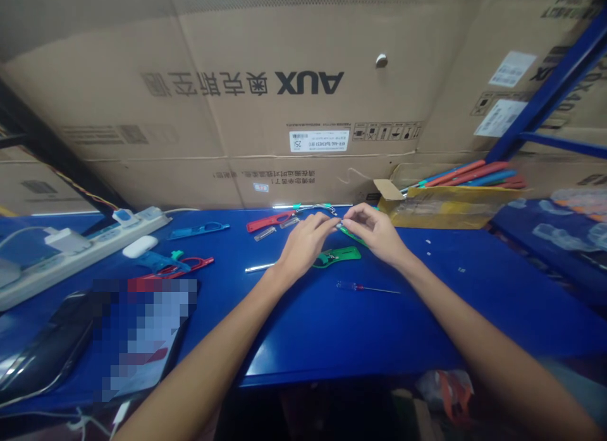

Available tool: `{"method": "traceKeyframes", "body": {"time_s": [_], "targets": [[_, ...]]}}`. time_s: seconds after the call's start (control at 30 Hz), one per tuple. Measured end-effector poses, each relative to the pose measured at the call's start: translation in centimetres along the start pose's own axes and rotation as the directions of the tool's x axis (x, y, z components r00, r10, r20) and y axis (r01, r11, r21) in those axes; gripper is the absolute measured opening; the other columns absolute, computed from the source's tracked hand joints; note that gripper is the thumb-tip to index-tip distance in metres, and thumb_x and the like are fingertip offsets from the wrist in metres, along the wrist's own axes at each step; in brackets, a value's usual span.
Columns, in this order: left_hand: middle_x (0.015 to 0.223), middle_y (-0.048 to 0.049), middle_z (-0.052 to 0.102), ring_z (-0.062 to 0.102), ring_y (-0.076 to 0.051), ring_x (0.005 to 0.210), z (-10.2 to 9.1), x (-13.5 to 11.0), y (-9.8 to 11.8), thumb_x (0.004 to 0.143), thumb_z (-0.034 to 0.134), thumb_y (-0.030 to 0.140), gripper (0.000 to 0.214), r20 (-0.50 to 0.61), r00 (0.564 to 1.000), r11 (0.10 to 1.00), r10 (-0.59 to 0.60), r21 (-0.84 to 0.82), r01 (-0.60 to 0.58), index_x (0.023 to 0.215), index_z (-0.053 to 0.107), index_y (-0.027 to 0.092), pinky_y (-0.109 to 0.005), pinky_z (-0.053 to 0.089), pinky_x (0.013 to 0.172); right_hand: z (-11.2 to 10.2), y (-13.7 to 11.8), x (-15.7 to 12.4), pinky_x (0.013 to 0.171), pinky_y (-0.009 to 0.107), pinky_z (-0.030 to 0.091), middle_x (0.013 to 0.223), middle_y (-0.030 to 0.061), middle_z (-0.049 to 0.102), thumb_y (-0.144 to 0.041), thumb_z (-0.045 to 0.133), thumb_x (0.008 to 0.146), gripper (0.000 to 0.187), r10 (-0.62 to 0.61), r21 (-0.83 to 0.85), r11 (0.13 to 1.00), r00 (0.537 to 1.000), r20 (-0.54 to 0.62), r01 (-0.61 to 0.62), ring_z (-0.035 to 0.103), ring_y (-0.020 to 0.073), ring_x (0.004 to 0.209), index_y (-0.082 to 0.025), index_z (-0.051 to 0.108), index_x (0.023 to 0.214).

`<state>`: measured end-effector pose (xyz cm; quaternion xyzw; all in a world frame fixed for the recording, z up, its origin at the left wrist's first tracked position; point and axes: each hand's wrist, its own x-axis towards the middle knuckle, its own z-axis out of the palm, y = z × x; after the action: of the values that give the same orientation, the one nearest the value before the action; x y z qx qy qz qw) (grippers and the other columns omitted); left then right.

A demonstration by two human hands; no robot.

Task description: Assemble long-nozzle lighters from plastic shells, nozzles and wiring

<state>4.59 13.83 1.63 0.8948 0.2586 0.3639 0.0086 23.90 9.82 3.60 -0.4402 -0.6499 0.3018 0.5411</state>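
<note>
My left hand (308,239) and my right hand (372,232) meet over the back of the blue table, fingertips pinched close together. Whatever sits between them is too small to name. Partly hidden behind my right fingers is a green plastic piece (351,233); I cannot tell whether it is held. Below the hands lies a green plastic handle-shaped shell (342,256), its ring end partly covered by my left hand. A screwdriver (367,288) with a clear handle lies nearer to me. Just behind the fingers are thin wires (318,208) and a red plastic shell (270,222).
At the back right stands an open carton (441,207) of red and blue handled pieces. On the left are a power strip (90,245), blue (199,230) and red plastic shells (194,264), a white case (140,246) and a blurred-out tablet-like object (147,346). Large cardboard (227,125) walls the back.
</note>
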Motion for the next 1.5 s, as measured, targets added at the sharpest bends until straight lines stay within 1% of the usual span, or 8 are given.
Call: {"method": "traceKeyframes", "body": {"time_s": [0.1, 0.3, 0.43, 0.73, 1.13, 1.27, 1.4, 1.5], "targets": [[0.112, -0.0085, 0.067, 0.063, -0.019, 0.097, -0.1, 0.0, 0.2, 0.107, 0.04, 0.026, 0.031, -0.028, 1.0, 0.999, -0.008, -0.037, 0.007, 0.128, 0.062, 0.02, -0.032, 0.051, 0.087, -0.1, 0.0, -0.1, 0.081, 0.034, 0.05, 0.087, 0.001, 0.062, -0.046, 0.072, 0.082, 0.028, -0.013, 0.002, 1.0, 1.0, 0.001, 0.013, 0.06, 0.0166, 0.083, -0.022, 0.059, 0.09], [0.11, -0.0067, 0.067, 0.063, -0.017, 0.096, 0.0, -0.2, 0.1, 0.107, 0.04, 0.027, 0.03, -0.043, 0.999, 0.999, -0.019, -0.039, 0.017, 0.127, 0.062, 0.022, -0.028, 0.052, 0.082, -0.2, -0.1, -0.2, 0.081, 0.033, 0.05, 0.089, 0.0006, 0.062, -0.043, 0.073, 0.084, 0.028, -0.028, 0.006, 1.0, 0.999, 0.034, 0.028, 0.061, 0.0164, 0.084, -0.023, 0.055, 0.091], [0.111, -0.0072, 0.067, 0.063, -0.017, 0.097, 0.3, -0.3, -0.1, 0.107, 0.04, 0.027, 0.03, -0.087, 0.996, 0.999, -0.012, -0.047, 0.008, 0.128, 0.062, 0.021, -0.027, 0.053, 0.081, -0.2, -0.3, -0.2, 0.079, 0.032, 0.049, 0.087, -0.0001, 0.061, -0.042, 0.073, 0.084, 0.026, -0.044, 0.014, 0.999, 0.999, 0.019, 0.044, 0.06, 0.016, 0.082, -0.024, 0.056, 0.091], [0.112, -0.0077, 0.067, 0.063, -0.017, 0.1, 0.5, -0.4, -0.1, 0.107, 0.042, 0.028, 0.03, -0.111, 0.994, 0.997, -0.003, -0.076, -0.006, 0.13, 0.061, 0.021, -0.028, 0.053, 0.081, -0.4, -0.5, -0.2, 0.075, 0.032, 0.047, 0.082, -0.0011, 0.058, -0.04, 0.072, 0.083, 0.026, -0.044, -0.011, 0.999, 0.999, 0.017, 0.044, 0.057, 0.0157, 0.078, -0.024, 0.052, 0.086], [0.112, -0.0067, 0.066, 0.062, -0.016, 0.098, -0.1, -0.2, 0.0, 0.107, 0.041, 0.024, 0.03, -0.058, 0.996, 0.998, 0.061, 0.026, -0.06, 0.131, 0.06, 0.021, -0.028, 0.054, 0.076, -0.6, -0.7, -0.4, 0.075, 0.032, 0.046, 0.082, -0.0015, 0.06, -0.043, 0.075, 0.082, 0.035, -0.038, 0.049, 0.998, 0.996, 0.082, 0.034, 0.057, 0.0149, 0.078, -0.024, 0.047, 0.083], [0.111, -0.0062, 0.066, 0.061, -0.016, 0.096, -0.4, -0.2, -0.1, 0.106, 0.042, 0.021, 0.03, -0.05, 0.994, 0.993, 0.1, 0.064, -0.097, 0.13, 0.061, 0.022, -0.026, 0.051, 0.073, -0.7, -0.9, -0.5, 0.075, 0.032, 0.047, 0.082, -0.001, 0.062, -0.043, 0.076, 0.083, 0.035, -0.053, 0.057, 0.997, 0.994, 0.097, 0.047, 0.058, 0.0149, 0.078, -0.024, 0.047, 0.081], [0.111, -0.006, 0.067, 0.06, -0.017, 0.096, -0.7, 0.0, -0.4, 0.104, 0.045, 0.013, 0.033, -0.033, 0.986, 0.976, 0.165, 0.149, -0.159, 0.13, 0.061, 0.024, -0.031, 0.044, 0.078, -0.9, -1.2, -0.6, 0.075, 0.032, 0.048, 0.082, -0.0003, 0.063, -0.044, 0.078, 0.082, 0.036, -0.05, 0.051, 0.998, 0.992, 0.116, 0.045, 0.059, 0.0156, 0.077, -0.023, 0.048, 0.08], [0.109, -0.0053, 0.067, 0.06, -0.017, 0.095, -0.8, 0.0, -0.3, 0.103, 0.045, 0.012, 0.034, -0.006, 0.983, 0.972, 0.181, 0.154, -0.178, 0.131, 0.061, 0.025, -0.031, 0.041, 0.078, -1.1, -1.5, -0.6, 0.074, 0.033, 0.049, 0.08, -0.0007, 0.063, -0.045, 0.08, 0.081, 0.039, -0.036, 0.063, 0.998, 0.99, 0.139, 0.028, 0.061, 0.016, 0.077, -0.023, 0.048, 0.078]]}}
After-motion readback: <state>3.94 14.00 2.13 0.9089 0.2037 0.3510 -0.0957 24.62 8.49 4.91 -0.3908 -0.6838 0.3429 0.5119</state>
